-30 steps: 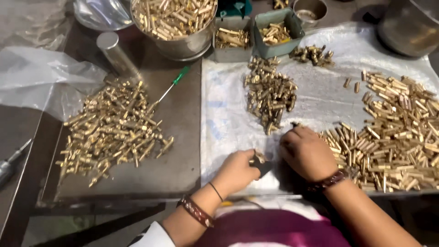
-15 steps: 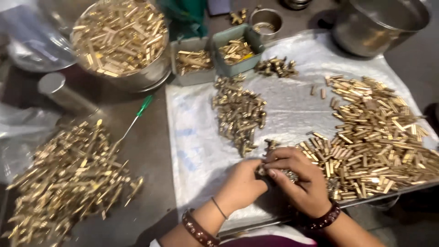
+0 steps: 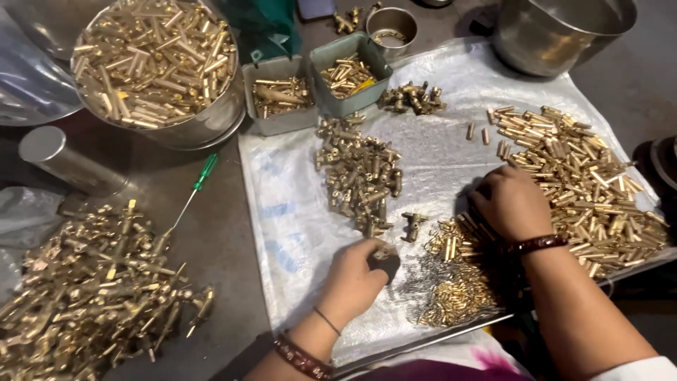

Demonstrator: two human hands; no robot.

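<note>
My left hand point(image 3: 358, 276) rests on the clear plastic sheet point(image 3: 437, 148), fingers curled around a small dark and brass part point(image 3: 385, 259). My right hand point(image 3: 509, 204) lies palm down on the edge of the big heap of brass tubes point(image 3: 585, 183) at the right, fingers reaching into it; what it grasps is hidden. A single assembled brass fitting point(image 3: 412, 224) lies between the hands. Below the right hand is a spread of small brass pins and thin springs point(image 3: 451, 282). A pile of assembled brass fittings point(image 3: 361, 173) lies in the sheet's middle.
A steel bowl full of brass tubes point(image 3: 156, 63) stands at the back left, two small green trays point(image 3: 282, 95) point(image 3: 350, 74) with parts beside it. A green-handled screwdriver point(image 3: 196, 185), a steel cylinder point(image 3: 67, 164), a large brass heap point(image 3: 92, 289) lie left. An empty steel pot point(image 3: 557, 35) stands back right.
The hands, joined together half a second ago, have separated: the right went out to the tube heap, the left stayed low holding the small part. The view shifted slightly.
</note>
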